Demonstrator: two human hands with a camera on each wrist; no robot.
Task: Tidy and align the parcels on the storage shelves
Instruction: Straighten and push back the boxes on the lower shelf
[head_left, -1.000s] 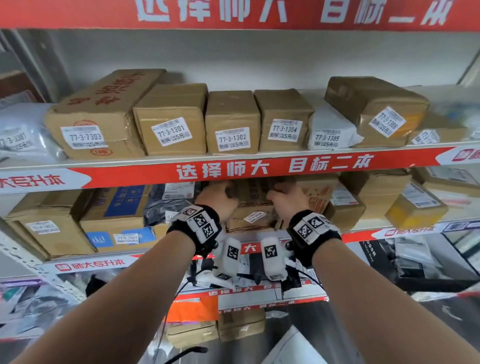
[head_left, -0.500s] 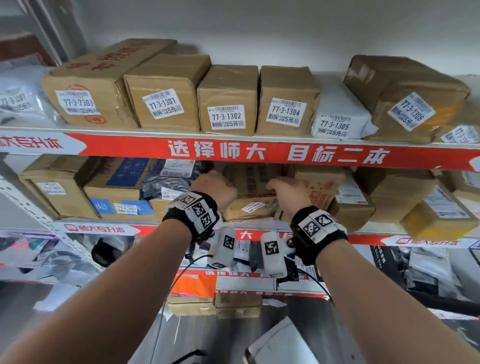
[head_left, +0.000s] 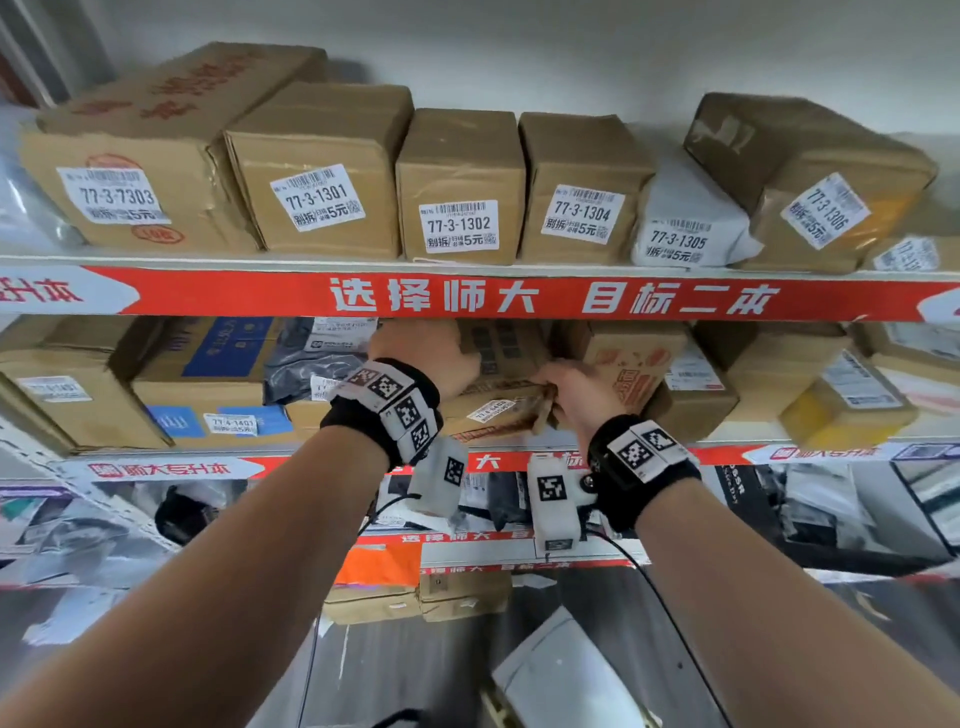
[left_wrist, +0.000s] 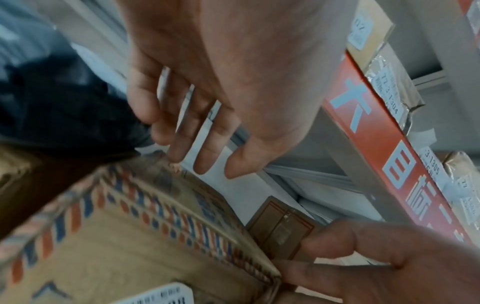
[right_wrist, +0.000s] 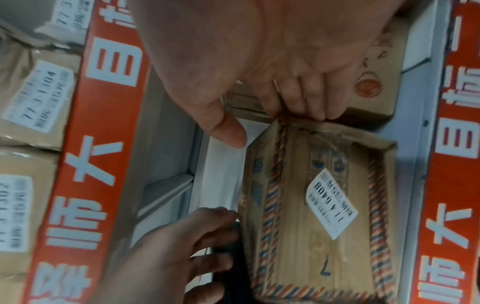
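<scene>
A flat cardboard box (head_left: 496, 410) with a red-and-blue striped border and a white label lies at the front of the second shelf (head_left: 737, 431). My left hand (head_left: 441, 358) reaches over its left side, fingers (left_wrist: 182, 131) straight and relaxed above the box's (left_wrist: 116, 236) far edge. My right hand (head_left: 563, 387) grips its right end. In the right wrist view the fingers (right_wrist: 309, 105) curl over the box's (right_wrist: 311, 216) end edge while the thumb sticks out free. My left hand (right_wrist: 182, 246) lies along the box's other side.
A black bag (head_left: 306, 358) lies just left of the box, a red-printed carton (head_left: 634, 364) just right. The upper shelf holds a row of labelled cartons (head_left: 460, 187), a white bag (head_left: 680, 223) and a tilted box (head_left: 810, 182). The red shelf strip (head_left: 519, 299) hangs low overhead.
Both hands stay at the striped box. The right hand has slid down to its right end. The shelves sit lower in the head view than before.
</scene>
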